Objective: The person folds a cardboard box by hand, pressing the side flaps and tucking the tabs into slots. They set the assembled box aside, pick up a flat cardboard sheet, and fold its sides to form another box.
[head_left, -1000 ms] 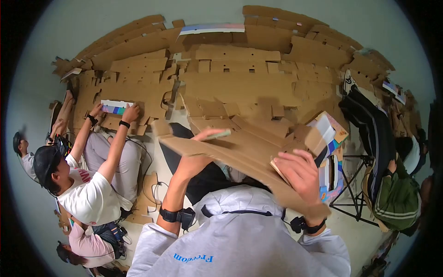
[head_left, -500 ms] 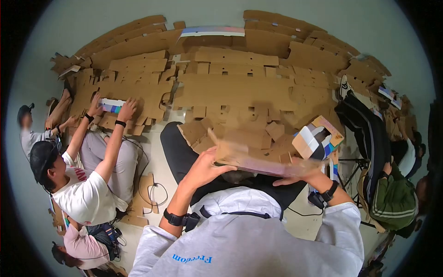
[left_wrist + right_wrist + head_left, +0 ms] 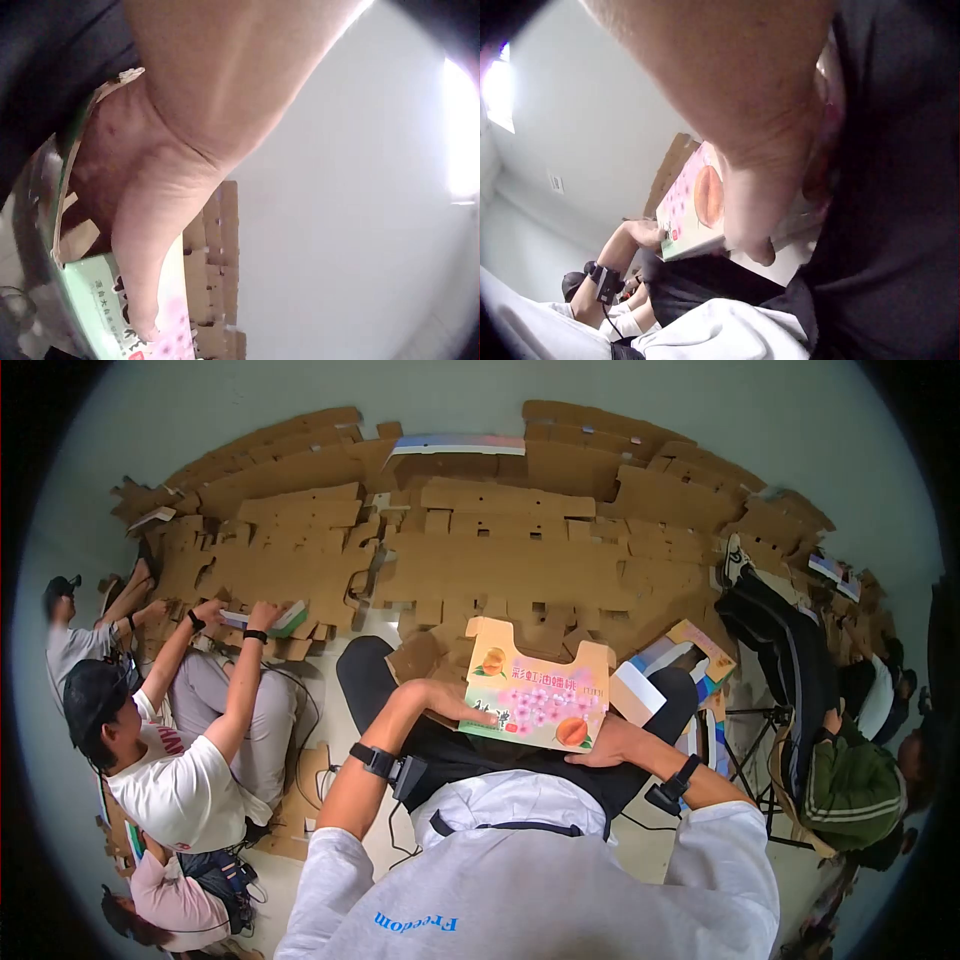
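Note:
A printed cardboard box with pink blossoms and orange peaches is held upright over the lap, its top edge cut with a wide notch. My left hand grips its left side. The left wrist view shows the thumb flat on the green and pink printed face, while the rest of that hand reaches inside the box's open end. My right hand holds the lower right corner beside a printed peach; its fingers are mostly hidden in the head view.
Another colourful carton with a white flap lies by the right knee. Flattened brown cardboard covers the floor ahead and leans along the wall. A person sits at left handling a carton; a black tripod stands at right.
The brown cardboard piece, earlier held slanting across the lap, has been turned, and its printed face now shows upright. Both hands have shifted to its lower sides. The person at left has tilted their carton.

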Action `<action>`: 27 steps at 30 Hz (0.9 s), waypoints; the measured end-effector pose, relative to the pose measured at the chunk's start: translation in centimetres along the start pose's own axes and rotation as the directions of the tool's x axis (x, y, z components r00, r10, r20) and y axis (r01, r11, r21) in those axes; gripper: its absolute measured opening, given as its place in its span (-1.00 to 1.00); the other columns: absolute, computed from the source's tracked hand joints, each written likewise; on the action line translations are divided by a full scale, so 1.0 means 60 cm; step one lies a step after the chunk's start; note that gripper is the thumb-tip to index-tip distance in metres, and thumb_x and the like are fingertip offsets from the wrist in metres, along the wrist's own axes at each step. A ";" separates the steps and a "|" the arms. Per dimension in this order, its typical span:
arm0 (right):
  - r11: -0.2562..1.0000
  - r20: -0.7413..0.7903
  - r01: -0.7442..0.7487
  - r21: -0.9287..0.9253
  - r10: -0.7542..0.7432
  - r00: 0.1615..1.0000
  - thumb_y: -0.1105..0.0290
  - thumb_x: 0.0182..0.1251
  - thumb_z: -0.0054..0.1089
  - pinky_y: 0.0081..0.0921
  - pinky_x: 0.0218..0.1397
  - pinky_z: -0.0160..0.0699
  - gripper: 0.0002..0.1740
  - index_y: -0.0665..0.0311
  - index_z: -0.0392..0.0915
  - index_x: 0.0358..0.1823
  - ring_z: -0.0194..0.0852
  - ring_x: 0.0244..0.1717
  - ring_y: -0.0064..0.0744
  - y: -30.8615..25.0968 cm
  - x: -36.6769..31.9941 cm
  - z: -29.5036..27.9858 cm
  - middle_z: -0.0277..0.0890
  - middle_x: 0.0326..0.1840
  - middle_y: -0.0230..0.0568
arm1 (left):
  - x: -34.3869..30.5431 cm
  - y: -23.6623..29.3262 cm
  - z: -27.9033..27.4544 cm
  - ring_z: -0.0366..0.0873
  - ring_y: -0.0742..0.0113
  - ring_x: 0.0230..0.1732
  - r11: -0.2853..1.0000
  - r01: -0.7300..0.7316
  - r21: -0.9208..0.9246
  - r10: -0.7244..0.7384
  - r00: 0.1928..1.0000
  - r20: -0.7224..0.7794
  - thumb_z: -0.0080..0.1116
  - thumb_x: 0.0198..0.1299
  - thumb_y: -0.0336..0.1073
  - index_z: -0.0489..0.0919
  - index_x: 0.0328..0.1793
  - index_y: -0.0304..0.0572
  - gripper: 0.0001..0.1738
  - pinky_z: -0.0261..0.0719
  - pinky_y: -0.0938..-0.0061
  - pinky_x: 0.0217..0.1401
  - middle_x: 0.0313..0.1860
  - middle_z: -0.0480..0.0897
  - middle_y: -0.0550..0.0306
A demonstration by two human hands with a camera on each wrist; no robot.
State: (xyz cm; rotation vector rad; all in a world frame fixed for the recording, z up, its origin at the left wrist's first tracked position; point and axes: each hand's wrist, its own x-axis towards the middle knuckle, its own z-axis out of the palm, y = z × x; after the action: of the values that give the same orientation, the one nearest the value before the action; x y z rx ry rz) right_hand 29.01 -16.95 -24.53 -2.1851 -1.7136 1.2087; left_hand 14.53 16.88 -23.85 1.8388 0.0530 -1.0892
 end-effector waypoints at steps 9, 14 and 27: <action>0.995 -0.317 0.049 0.088 -0.019 0.948 0.12 0.30 0.35 -0.09 0.56 0.38 -0.37 0.09 0.56 0.40 0.43 0.45 0.13 -0.075 -0.060 -0.094 0.58 0.40 -0.03 | -0.104 0.051 0.041 0.44 0.02 0.53 0.997 -0.072 0.016 0.073 0.995 -0.072 0.46 0.18 0.32 0.43 0.63 0.00 -0.01 0.26 0.04 0.61 0.54 0.55 -0.04; 0.993 -0.488 -0.058 -0.104 0.000 0.873 0.20 0.05 0.42 -0.03 0.62 0.30 -0.30 0.06 0.61 0.33 0.43 0.46 0.04 -0.088 -0.122 -0.135 0.61 0.34 -0.10 | -0.157 0.090 0.123 0.37 -0.09 0.52 0.863 -0.208 0.460 0.437 0.765 -0.474 0.51 0.18 0.16 0.50 0.56 0.12 -0.15 0.16 -0.16 0.54 0.51 0.54 -0.01; 0.983 -0.688 -0.176 -0.057 0.089 0.720 0.22 0.25 0.36 0.23 0.74 -0.03 -0.09 0.17 0.28 0.66 -0.07 0.75 0.24 -0.156 -0.113 0.012 0.05 0.72 0.11 | -0.242 0.089 0.212 0.31 -0.15 0.49 0.860 0.098 0.501 0.335 0.631 -0.700 0.35 -0.04 -0.57 0.60 0.45 0.27 -0.16 0.20 -0.06 0.51 0.55 0.40 0.03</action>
State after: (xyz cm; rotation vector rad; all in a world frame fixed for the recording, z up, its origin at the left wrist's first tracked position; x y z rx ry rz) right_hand 21.04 -19.72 -16.54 -2.4101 -1.3339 0.2105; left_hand -0.04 10.31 -11.74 2.6391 0.1560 -0.1088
